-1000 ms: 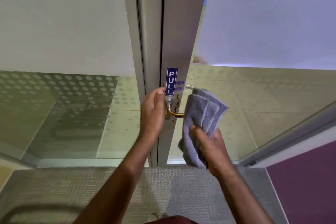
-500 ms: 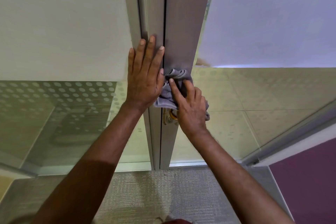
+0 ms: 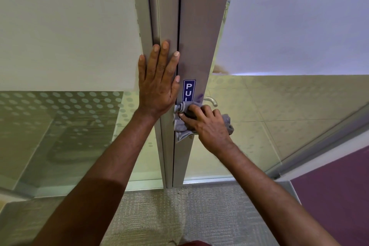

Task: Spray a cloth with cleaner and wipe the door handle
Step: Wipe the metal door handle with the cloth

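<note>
Left hand [image 3: 157,84] lay flat, fingers straight and spread, pressed against the brushed metal door frame [image 3: 201,32] above the handle. Right hand [image 3: 207,124] had fingers curled, gripping a grey terry cloth [image 3: 180,126] bunched into soft folds against the frame at handle height. Cloth covered the near handle; only a curved silver lever end [image 3: 210,100] showed just above the knuckles, seemingly beyond the glass. Blue sticker [image 3: 189,90] with white letters sat just above the cloth, lower part hidden. Frosted glass panels [image 3: 60,26] with dotted bands flanked the frame; ribbed grey carpet [image 3: 159,215] lay below.
</note>
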`<state>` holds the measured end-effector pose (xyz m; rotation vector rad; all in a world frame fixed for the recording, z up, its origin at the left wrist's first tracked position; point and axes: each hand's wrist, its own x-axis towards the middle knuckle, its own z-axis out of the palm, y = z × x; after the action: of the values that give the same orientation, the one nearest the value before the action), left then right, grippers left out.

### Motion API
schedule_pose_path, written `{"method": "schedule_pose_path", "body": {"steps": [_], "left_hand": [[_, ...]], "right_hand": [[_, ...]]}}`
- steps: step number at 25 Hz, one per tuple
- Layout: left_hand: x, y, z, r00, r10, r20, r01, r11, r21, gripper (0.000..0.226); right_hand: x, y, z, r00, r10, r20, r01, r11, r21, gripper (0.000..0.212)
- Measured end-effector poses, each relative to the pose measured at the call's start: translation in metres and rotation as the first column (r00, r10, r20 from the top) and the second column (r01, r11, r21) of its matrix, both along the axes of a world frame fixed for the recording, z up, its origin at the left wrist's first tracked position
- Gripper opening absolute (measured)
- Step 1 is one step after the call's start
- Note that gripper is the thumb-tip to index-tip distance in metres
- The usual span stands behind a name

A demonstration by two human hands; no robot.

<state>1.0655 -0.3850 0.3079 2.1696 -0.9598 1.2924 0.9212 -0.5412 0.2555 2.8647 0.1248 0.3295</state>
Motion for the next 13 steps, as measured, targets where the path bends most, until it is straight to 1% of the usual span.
{"method": "schedule_pose_path", "body": {"steps": [2, 4, 5, 6, 7, 9, 11, 13], "left_hand": [[0.001, -0.001, -0.002, 1.0, -0.004, 0.017, 0.004, 1.0, -0.006, 0.054], [0.002, -0.002, -0.003, 1.0, 0.0, 0.031, 0.0, 1.0, -0.012, 0.053], [0.003, -0.002, -0.003, 0.999, 0.008, 0.038, -0.007, 1.0, -0.017, 0.053], [0.003, -0.003, -0.004, 0.999, 0.014, 0.046, -0.013, 1.0, -0.024, 0.053], [0.003, -0.004, -0.004, 0.999, 0.014, 0.05, -0.012, 0.999, -0.031, 0.053], [0.004, -0.005, -0.005, 0.998, 0.009, 0.058, -0.007, 0.999, -0.04, 0.053], [0.005, -0.005, -0.005, 0.998, 0.02, 0.063, -0.017, 0.999, -0.042, 0.053], [0.006, -0.004, -0.005, 0.998, 0.018, 0.058, -0.016, 0.999, -0.044, 0.053]], "right_hand": [[-0.008, -0.007, 0.014, 0.998, 0.005, 0.06, -0.006, 1.0, 0.012, 0.066], [-0.015, -0.013, 0.026, 0.974, -0.036, 0.225, 0.015, 0.996, 0.092, 0.057], [-0.015, -0.015, 0.029, 0.949, -0.071, 0.308, 0.029, 0.99, 0.137, 0.056], [-0.012, -0.017, 0.03, 0.927, -0.106, 0.359, 0.048, 0.985, 0.166, 0.058], [-0.008, -0.02, 0.03, 0.92, -0.131, 0.37, 0.071, 0.983, 0.171, 0.063], [-0.003, -0.024, 0.02, 0.943, -0.124, 0.31, 0.083, 0.987, 0.141, 0.072], [-0.003, -0.026, 0.005, 0.981, -0.066, 0.184, 0.052, 0.995, 0.079, 0.072], [-0.006, -0.028, -0.006, 0.999, -0.035, 0.042, 0.034, 0.999, 0.032, 0.068]]}}
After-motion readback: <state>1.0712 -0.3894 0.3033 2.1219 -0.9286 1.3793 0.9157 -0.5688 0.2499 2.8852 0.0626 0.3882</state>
